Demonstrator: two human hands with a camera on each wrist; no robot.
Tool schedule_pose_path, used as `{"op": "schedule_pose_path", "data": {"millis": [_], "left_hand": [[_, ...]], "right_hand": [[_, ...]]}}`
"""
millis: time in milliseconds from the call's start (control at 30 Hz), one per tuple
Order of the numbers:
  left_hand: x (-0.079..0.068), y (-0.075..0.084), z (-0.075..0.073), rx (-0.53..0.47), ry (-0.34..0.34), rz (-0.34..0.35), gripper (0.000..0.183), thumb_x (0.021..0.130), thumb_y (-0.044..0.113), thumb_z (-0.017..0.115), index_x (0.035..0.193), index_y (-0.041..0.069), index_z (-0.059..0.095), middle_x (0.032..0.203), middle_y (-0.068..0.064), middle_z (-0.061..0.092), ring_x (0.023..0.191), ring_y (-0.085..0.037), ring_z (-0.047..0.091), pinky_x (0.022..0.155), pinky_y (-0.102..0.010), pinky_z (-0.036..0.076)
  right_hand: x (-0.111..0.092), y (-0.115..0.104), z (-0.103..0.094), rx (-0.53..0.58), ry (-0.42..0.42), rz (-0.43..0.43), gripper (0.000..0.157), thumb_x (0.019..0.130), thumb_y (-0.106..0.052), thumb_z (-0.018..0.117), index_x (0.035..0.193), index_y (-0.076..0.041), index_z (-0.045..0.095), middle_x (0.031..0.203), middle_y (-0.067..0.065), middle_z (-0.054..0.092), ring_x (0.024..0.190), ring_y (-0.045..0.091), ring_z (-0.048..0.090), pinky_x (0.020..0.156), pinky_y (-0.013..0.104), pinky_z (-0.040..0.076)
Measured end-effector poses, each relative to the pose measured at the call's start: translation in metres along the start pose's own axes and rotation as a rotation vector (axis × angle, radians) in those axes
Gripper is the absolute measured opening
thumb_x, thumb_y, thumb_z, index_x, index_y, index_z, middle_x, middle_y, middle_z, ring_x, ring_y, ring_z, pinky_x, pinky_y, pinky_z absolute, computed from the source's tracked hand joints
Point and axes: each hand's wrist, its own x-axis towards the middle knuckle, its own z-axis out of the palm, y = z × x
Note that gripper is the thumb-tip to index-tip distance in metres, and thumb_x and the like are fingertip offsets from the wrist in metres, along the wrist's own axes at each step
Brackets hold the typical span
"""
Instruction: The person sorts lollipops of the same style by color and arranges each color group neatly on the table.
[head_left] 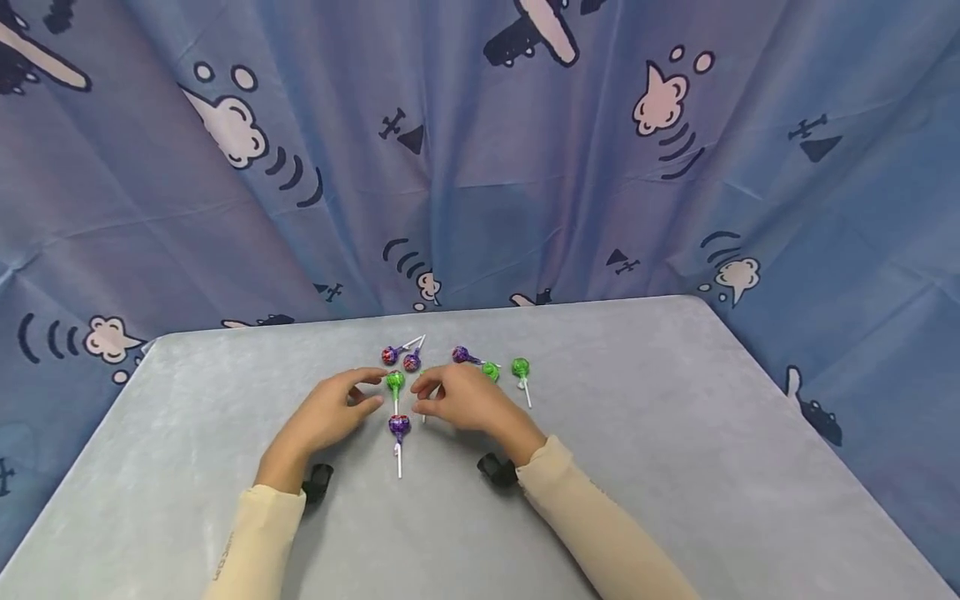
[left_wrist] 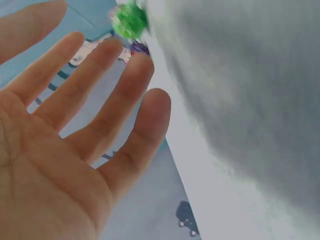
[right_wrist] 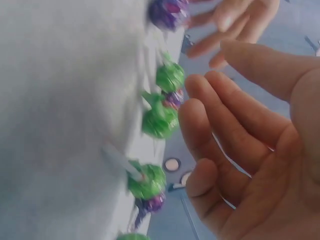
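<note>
Between the two hands a green-wrapped lollipop (head_left: 395, 381) lies on the table, its stick toward a purple lollipop (head_left: 400, 425) nearer the front. My left hand (head_left: 337, 408) is on its left, index fingertip close to the green candy and nothing in the grasp; in the left wrist view its fingers spread loosely, the green candy (left_wrist: 129, 21) beyond them. On the other side, my right hand (head_left: 465, 396) hovers with gently bent fingers, and its palm (right_wrist: 272, 180) is bare in the right wrist view. Another lollipop's stick (head_left: 423, 414) shows beneath it, mostly hidden.
Behind the hands lie purple lollipops, two at the left (head_left: 389, 356) (head_left: 412, 362) and one farther right (head_left: 460, 354). A green lollipop (head_left: 491, 371) touches the right hand's outline, another green lollipop (head_left: 521, 367) lies beside it. A patterned blue curtain (head_left: 480, 208) hangs behind the grey table (head_left: 675, 467).
</note>
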Motion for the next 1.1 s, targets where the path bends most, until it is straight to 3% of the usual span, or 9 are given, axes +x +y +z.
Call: {"op": "schedule_pose_path", "data": {"millis": [100,233,367,600,833,1100], "left_hand": [[-0.010,0.009,0.001,0.000,-0.038,0.029,0.040,0.097,0.018,0.064,0.137,0.012,0.060,0.126,-0.010,0.067,0.103,-0.024,0.064,0.084,-0.044,0.051],[-0.015,0.017,0.007,0.023,-0.066,0.066,0.038,0.095,0.017,0.067,0.132,0.011,0.063,0.120,-0.007,0.070,0.095,-0.018,0.063,0.080,-0.039,0.050],[-0.015,0.018,0.013,0.060,-0.015,0.078,0.033,0.092,0.017,0.070,0.125,0.011,0.068,0.116,-0.006,0.070,0.092,-0.017,0.061,0.080,-0.037,0.049],[-0.016,0.015,0.020,0.142,0.034,0.069,0.027,0.089,0.016,0.073,0.115,0.012,0.074,0.104,-0.003,0.070,0.087,-0.016,0.059,0.077,-0.036,0.047],[-0.014,0.012,0.021,0.141,0.049,0.063,0.025,0.087,0.016,0.075,0.112,0.014,0.075,0.100,-0.001,0.070,0.086,-0.015,0.059,0.077,-0.035,0.047],[-0.015,0.012,0.023,0.146,0.048,0.056,0.024,0.085,0.017,0.077,0.109,0.015,0.076,0.097,0.001,0.070,0.086,-0.015,0.060,0.078,-0.035,0.047]], "right_hand": [[0.000,0.002,-0.007,0.030,0.015,0.026,0.027,0.090,-0.029,0.073,0.114,-0.016,0.075,0.104,-0.003,0.075,0.085,0.011,0.061,0.070,0.026,0.048],[0.001,0.011,-0.024,0.036,0.048,0.070,0.028,0.092,-0.030,0.072,0.116,-0.017,0.074,0.106,-0.003,0.074,0.090,0.014,0.061,0.078,0.031,0.050],[0.002,0.023,-0.040,0.065,0.100,0.095,0.029,0.094,-0.029,0.069,0.120,-0.016,0.072,0.109,-0.002,0.073,0.098,0.017,0.063,0.086,0.036,0.051],[-0.002,0.041,-0.056,0.092,0.138,0.136,0.029,0.096,-0.032,0.065,0.121,-0.018,0.072,0.115,0.001,0.072,0.105,0.021,0.063,0.089,0.039,0.052],[-0.002,0.051,-0.063,0.109,0.155,0.142,0.029,0.098,-0.031,0.063,0.122,-0.017,0.071,0.118,0.005,0.071,0.107,0.024,0.064,0.090,0.042,0.052],[0.002,0.058,-0.057,0.079,0.140,0.142,0.031,0.097,-0.030,0.064,0.122,-0.014,0.071,0.116,0.005,0.071,0.104,0.024,0.064,0.088,0.041,0.052]]}}
